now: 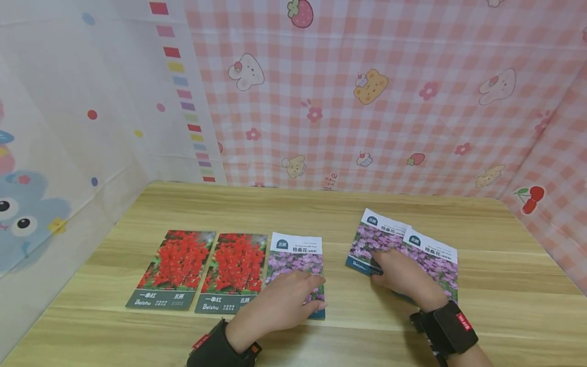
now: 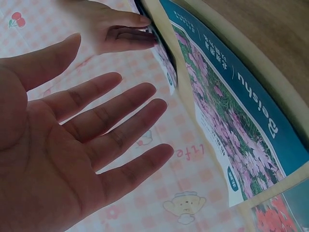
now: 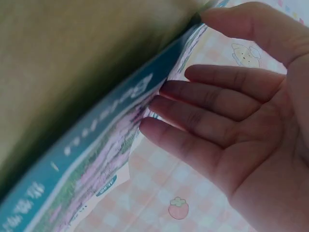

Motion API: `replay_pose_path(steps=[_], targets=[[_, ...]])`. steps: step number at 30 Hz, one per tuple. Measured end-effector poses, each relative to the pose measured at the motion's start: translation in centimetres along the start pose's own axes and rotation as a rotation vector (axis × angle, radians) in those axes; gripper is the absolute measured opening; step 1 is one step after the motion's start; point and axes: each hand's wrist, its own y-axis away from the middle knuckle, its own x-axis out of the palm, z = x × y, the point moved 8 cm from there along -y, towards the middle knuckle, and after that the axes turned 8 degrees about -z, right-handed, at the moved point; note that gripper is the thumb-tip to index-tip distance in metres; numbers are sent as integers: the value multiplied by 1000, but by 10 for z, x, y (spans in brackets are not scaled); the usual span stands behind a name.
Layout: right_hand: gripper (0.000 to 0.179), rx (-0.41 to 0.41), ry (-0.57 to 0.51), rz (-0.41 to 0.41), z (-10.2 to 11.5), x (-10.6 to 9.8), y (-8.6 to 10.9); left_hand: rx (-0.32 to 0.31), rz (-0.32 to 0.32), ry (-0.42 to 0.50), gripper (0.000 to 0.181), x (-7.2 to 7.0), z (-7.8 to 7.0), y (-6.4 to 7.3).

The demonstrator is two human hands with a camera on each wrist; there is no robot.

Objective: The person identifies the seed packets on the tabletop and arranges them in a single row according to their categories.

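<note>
My left hand (image 1: 282, 300) hovers over a purple-flowered seed packet (image 1: 293, 244) in the middle of the row. In the left wrist view its fingers spread, apart from that packet. To the right, two more purple-flowered packets overlap at a slant: a left one (image 1: 376, 235) and a right one (image 1: 437, 257). My right hand (image 1: 403, 272) lies over them, fingertips touching the left packet and the thumb by its lower right corner. In the right wrist view those fingers are fairly straight; part of the right packet is hidden beneath the hand.
Two red-flowered seed packets, one farther left (image 1: 181, 260) and one nearer the middle (image 1: 236, 262), lie side by side on the wooden table (image 1: 339, 331). A pink checked cloth (image 1: 321, 132) hangs behind the table, and a white cloth (image 1: 114, 66) at the left.
</note>
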Motion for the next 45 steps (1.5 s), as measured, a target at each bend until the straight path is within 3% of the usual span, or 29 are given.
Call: replay_pose_path(steps=[4,12,24,32,38,41,45], targets=[[8,-26,-31,-23,1,-5,2,-14,15,8,42,1,1,-1],[26,-47,48,-145,-1,-18,4,-41,33,51,42,4,5,-2],[29,-106,25,-222,12,-26,5,-57,15,86,39,5,11,-4],[28,-227,18,-251,45,-35,9,-50,-21,100,32,4,13,-6],[29,-362,-10,-258,81,-42,18,-96,-136,203,27,-3,21,-10],[28,-414,-36,-221,98,-40,23,-133,-182,282,27,-5,27,-11],[21,-455,-54,-146,118,-33,27,-174,-195,340,26,-5,32,-11]])
